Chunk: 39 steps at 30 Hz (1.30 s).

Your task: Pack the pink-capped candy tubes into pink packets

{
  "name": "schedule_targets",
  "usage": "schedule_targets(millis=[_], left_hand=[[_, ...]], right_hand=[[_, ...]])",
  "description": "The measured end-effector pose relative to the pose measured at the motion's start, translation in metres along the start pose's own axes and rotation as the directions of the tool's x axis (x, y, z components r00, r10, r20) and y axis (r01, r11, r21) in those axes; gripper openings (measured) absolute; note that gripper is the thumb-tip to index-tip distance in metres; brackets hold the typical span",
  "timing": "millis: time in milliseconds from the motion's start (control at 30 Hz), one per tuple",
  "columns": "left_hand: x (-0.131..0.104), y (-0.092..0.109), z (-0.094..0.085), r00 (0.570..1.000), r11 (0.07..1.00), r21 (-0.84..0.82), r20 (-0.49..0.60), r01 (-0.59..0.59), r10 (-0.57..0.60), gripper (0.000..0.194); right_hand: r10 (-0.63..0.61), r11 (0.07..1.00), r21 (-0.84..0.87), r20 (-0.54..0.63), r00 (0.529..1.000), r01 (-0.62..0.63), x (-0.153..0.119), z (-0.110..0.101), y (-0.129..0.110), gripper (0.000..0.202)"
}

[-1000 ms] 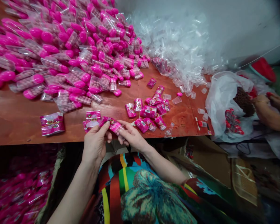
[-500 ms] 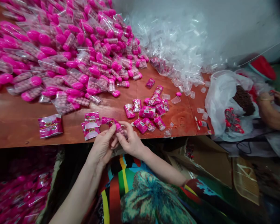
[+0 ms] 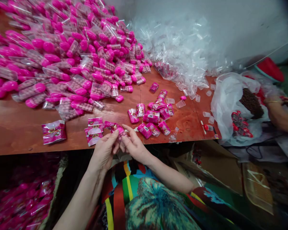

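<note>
The left hand [image 3: 105,147] and right hand [image 3: 136,148] meet at the near edge of the surface [image 3: 74,135], fingers of both closed on a pink packet [image 3: 119,128]. Its long axis slants between ten and four o'clock: the printed wrapper end points to ten, the bead-filled end to four, towards the right hand. Just beside it at nine lie flat wrappers [image 3: 94,130]; at two, wrapped packets [image 3: 151,117]. Farther off, pink-capped tubes [image 3: 68,60] heap at eleven, clear plastic pieces [image 3: 177,52] at one.
</note>
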<state>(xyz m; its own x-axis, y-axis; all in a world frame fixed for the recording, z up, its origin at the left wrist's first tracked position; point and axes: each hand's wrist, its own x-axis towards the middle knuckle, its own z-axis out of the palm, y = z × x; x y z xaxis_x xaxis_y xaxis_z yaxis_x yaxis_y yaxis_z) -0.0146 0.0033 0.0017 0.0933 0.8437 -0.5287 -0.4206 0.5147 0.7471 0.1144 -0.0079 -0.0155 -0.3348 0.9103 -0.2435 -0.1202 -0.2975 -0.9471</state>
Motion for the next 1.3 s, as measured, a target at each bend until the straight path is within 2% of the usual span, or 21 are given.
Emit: schedule_targets(millis=[67,133,167,233,333,400,500,533,600,633,700,733,767,867,967,1033,1100,1167,1233,1300], left_hand=[[-0.002,0.0,0.003,0.999,1.0,-0.025,-0.044,0.0,-0.001,0.043],[-0.002,-0.001,0.005,0.995,0.998,-0.064,-0.1,0.006,-0.012,0.044],[-0.002,-0.002,0.006,0.993,0.996,-0.082,-0.114,0.017,-0.026,0.044],[-0.002,-0.005,0.006,0.993,0.994,-0.101,-0.102,0.04,-0.05,0.042],[-0.003,-0.008,0.004,0.996,0.994,-0.082,-0.048,0.066,-0.07,0.039],[-0.004,-0.008,0.002,0.996,0.994,-0.066,-0.016,0.082,-0.083,0.039],[-0.005,-0.005,0.0,0.993,0.992,-0.052,0.032,0.119,-0.117,0.034],[-0.004,-0.004,-0.001,0.995,0.994,-0.055,0.021,0.099,-0.098,0.031],[-0.003,0.0,-0.003,0.995,0.997,-0.068,-0.09,-0.044,0.038,0.023],[-0.003,0.002,-0.005,0.976,0.987,-0.052,-0.169,-0.15,0.139,0.023],[0.0,0.007,-0.01,0.905,0.947,0.047,-0.282,-0.319,0.319,0.025],[0.001,0.009,-0.012,0.879,0.929,0.105,-0.3,-0.355,0.37,0.024],[0.002,0.011,-0.015,0.873,0.922,0.142,-0.297,-0.36,0.387,0.021],[0.005,0.015,-0.019,0.921,0.954,0.071,-0.249,-0.292,0.301,0.015],[0.005,0.015,-0.017,0.96,0.972,-0.111,-0.216,-0.208,0.18,0.021],[0.002,0.013,-0.014,0.977,0.976,-0.171,-0.186,-0.137,0.104,0.027],[-0.003,0.008,-0.011,0.995,0.989,-0.15,-0.097,-0.004,-0.01,0.035],[-0.007,0.003,-0.008,0.992,0.989,-0.085,-0.01,0.122,-0.123,0.041],[-0.009,-0.003,-0.006,0.986,0.983,-0.068,0.02,0.168,-0.168,0.043],[-0.011,-0.007,-0.002,0.988,0.983,-0.1,0.014,0.153,-0.152,0.042]], right_hand=[[-0.085,0.957,-0.284,-0.081,0.993,0.059,0.0,0.0,0.001,0.057],[-0.107,0.919,-0.389,-0.091,0.99,0.064,0.001,0.001,0.004,0.054],[-0.094,0.937,-0.345,-0.085,0.992,0.059,0.001,0.002,0.005,0.053],[-0.013,0.992,-0.126,-0.041,0.999,0.008,0.003,0.004,0.006,0.053],[0.122,0.977,0.17,0.071,0.99,-0.132,0.003,0.005,0.004,0.056],[0.147,0.963,0.213,0.102,0.984,-0.166,0.002,0.003,0.002,0.058],[0.109,0.975,0.185,0.089,0.99,-0.124,0.001,-0.001,0.0,0.06],[0.088,0.98,0.173,0.086,0.992,-0.102,0.001,-0.002,0.0,0.061],[0.041,0.986,0.159,0.092,0.995,-0.055,0.001,-0.005,0.001,0.06],[0.026,0.988,0.146,0.098,0.995,-0.04,0.001,-0.007,0.002,0.059],[0.021,0.994,0.107,0.107,0.994,-0.033,0.0,-0.009,0.003,0.057],[0.026,0.995,0.095,0.11,0.994,-0.037,-0.001,-0.011,0.004,0.056],[0.032,0.995,0.093,0.112,0.993,-0.042,-0.002,-0.012,0.004,0.056],[0.078,0.985,0.144,0.144,0.987,-0.099,-0.007,-0.015,0.002,0.056],[0.147,0.965,0.192,0.161,0.976,-0.178,-0.01,-0.016,0.0,0.054],[0.133,0.971,0.181,0.139,0.981,-0.158,-0.01,-0.015,-0.001,0.054],[0.084,0.987,0.128,0.123,0.989,-0.1,-0.009,-0.014,0.0,0.056],[0.043,0.998,0.049,0.11,0.993,-0.048,-0.009,-0.013,0.003,0.057],[-0.004,0.997,-0.074,0.069,0.998,0.009,-0.009,-0.01,0.005,0.057],[-0.053,0.967,-0.247,0.004,0.999,0.053,-0.01,-0.007,0.007,0.055]])
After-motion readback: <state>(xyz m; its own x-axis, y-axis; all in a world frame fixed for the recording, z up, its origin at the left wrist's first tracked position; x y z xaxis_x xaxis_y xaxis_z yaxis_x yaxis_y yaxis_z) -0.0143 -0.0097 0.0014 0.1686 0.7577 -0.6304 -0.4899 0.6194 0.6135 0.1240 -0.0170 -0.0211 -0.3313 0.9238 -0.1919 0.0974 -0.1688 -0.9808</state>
